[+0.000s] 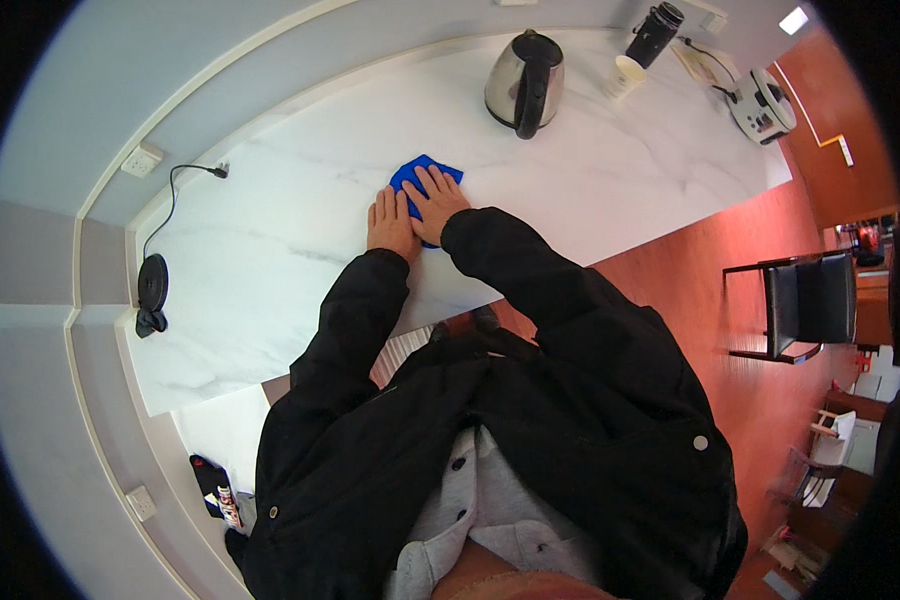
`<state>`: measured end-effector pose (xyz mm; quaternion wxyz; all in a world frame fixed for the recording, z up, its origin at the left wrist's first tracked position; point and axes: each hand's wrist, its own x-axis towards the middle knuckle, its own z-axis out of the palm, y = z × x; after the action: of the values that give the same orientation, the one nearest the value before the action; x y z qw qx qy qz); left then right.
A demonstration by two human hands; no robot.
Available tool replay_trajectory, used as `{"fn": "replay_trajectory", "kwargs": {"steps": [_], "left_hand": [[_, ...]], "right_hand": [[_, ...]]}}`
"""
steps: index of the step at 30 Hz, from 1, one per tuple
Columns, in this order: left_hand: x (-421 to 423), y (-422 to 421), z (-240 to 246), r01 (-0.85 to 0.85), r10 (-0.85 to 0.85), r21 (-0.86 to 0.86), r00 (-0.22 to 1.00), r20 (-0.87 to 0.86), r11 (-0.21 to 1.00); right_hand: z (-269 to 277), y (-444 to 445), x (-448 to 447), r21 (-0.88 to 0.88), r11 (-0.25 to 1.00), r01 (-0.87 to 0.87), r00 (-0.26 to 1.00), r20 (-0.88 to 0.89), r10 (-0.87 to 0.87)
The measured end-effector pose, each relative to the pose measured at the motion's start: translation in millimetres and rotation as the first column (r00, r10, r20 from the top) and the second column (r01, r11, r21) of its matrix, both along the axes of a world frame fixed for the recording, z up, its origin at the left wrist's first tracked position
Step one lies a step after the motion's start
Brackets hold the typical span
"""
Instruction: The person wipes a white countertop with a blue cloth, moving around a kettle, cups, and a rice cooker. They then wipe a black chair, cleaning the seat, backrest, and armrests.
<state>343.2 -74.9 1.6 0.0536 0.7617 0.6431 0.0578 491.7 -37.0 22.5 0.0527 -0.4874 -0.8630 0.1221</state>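
Observation:
A folded blue cloth (423, 163) lies on the white marble-patterned tabletop (285, 195). My right hand (438, 202) rests flat on it, fingers slightly spread. Close against the right hand is my left hand (393, 221), flat at the cloth's left edge with its fingers pointing away from me. How much cloth lies under the left palm is hidden. Beyond the hands, to the right, stands an electric kettle (501, 86) with a steel body and a black handle.
Back right are a paper cup (627, 79), a black flask (654, 34) and a white cooking appliance (763, 106). A round black power base (153, 282) with a corded plug (219, 171) lies by the left wall. A black chair (806, 306) stands on the floor, right.

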Motion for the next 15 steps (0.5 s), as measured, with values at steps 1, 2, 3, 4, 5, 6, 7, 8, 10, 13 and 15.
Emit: {"fn": "replay_trajectory", "kwargs": {"steps": [1,2,3,4,5,6,7,8,10,13,15], "left_hand": [[2,-1,0,0.006,-0.006,0.007,1.000,-0.002,1.000],[2,-3,-1,0.011,-0.011,0.017,1.000,-0.003,1.000],[3,-4,-2,0.030,-0.030,0.013,0.999,-0.013,0.999],[5,-7,-2,0.049,-0.049,0.009,0.999,-0.019,0.999],[7,-10,-5,0.073,-0.073,-0.001,0.997,-0.018,0.997],[7,-12,-3,0.098,-0.098,0.019,0.995,-0.012,0.995],[7,-14,-3,0.124,-0.124,0.038,0.992,-0.003,0.992],[9,-18,-3,0.149,-0.149,0.042,0.989,0.007,0.988],[12,-24,-2,0.202,-0.203,0.066,0.979,0.007,0.977],[23,-37,-1,0.275,-0.279,0.072,0.960,0.040,0.959],[26,-43,-3,0.331,-0.337,0.081,0.939,0.072,0.940]], "right_hand": [[-1,-4,2,0.012,1.000,0.010,1.000,-0.030,-0.009],[-2,-9,3,0.010,1.000,0.026,0.999,-0.030,-0.026],[-2,-13,4,0.014,0.999,0.043,0.999,-0.026,-0.043],[-1,-18,6,0.012,0.999,0.051,0.998,-0.030,-0.051],[-3,-22,10,0.008,0.998,0.064,0.998,-0.023,-0.064],[-2,-27,12,0.013,0.997,0.076,0.997,-0.003,-0.076],[-3,-32,12,0.018,0.995,0.093,0.995,-0.029,-0.093],[-3,-38,14,0.026,0.993,0.112,0.993,-0.037,-0.111],[-6,-51,18,0.042,0.988,0.148,0.988,-0.046,-0.146],[-11,-74,31,0.081,0.975,0.205,0.978,-0.065,-0.201],[-18,-88,36,0.136,0.958,0.254,0.966,-0.093,-0.243]]}}
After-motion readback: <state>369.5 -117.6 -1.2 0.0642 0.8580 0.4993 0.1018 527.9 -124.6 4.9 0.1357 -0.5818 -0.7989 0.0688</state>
